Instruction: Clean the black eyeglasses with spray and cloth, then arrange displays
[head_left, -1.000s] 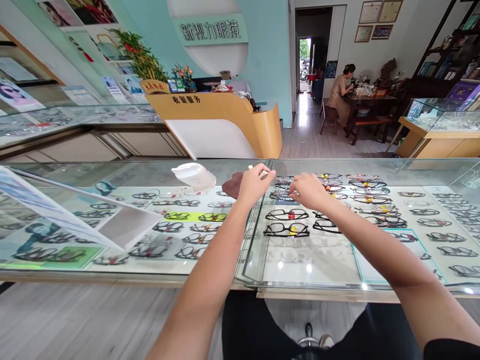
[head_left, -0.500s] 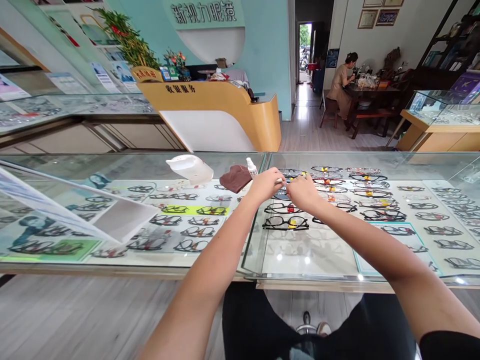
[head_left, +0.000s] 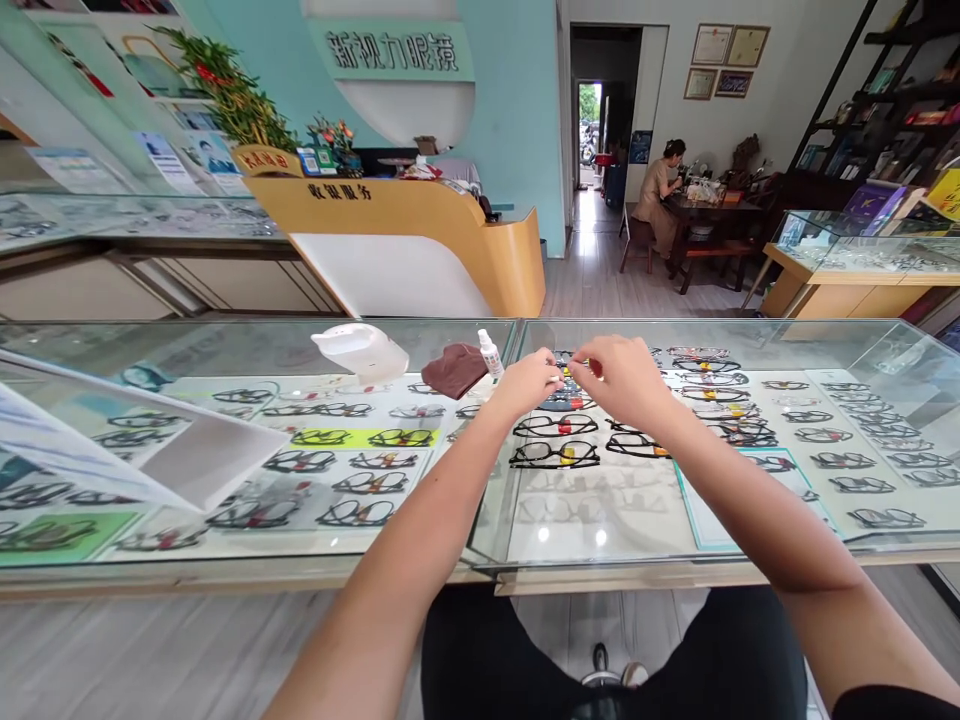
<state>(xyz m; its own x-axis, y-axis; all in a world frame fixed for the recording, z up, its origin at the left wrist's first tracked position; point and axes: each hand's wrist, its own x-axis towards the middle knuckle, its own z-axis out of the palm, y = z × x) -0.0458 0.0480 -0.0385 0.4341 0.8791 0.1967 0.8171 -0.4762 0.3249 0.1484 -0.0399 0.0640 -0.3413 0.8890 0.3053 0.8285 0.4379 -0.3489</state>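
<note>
Fingers of our left hand [head_left: 527, 384] are drawn narrow in a pinch, with a small pale item [head_left: 556, 381] at their tips; it is too small for us to name. On our right hand [head_left: 624, 378], the thumb and first finger curl toward each other, and we cannot tell whether they hold anything. Just 0.5 s ago the 2 hands met at the fingertips; now a slight gap stands between them, and the right has risen into a higher arch. We judge that the 2-handed grip on the item has loosened, leaving the left hand as its keeper.

Nearer to us, both forearms slant inward over the glass-topped counter [head_left: 652, 577], the left fairly straight, the right bent at the elbow with its knuckles up. Short of the hands lie 2 black-framed pairs of glasses, the nearest pair [head_left: 553, 456] with a yellow tag and the second pair [head_left: 555, 427] with a red tag; we cannot tell whether they rest on or under the glass.

Left of our hands, a brown cloth [head_left: 454, 371] lies just beside a white spray bottle [head_left: 490, 353], which stands upright. Further left is a white plastic container [head_left: 364, 353]. Far back, a person [head_left: 656, 197] sits.
</note>
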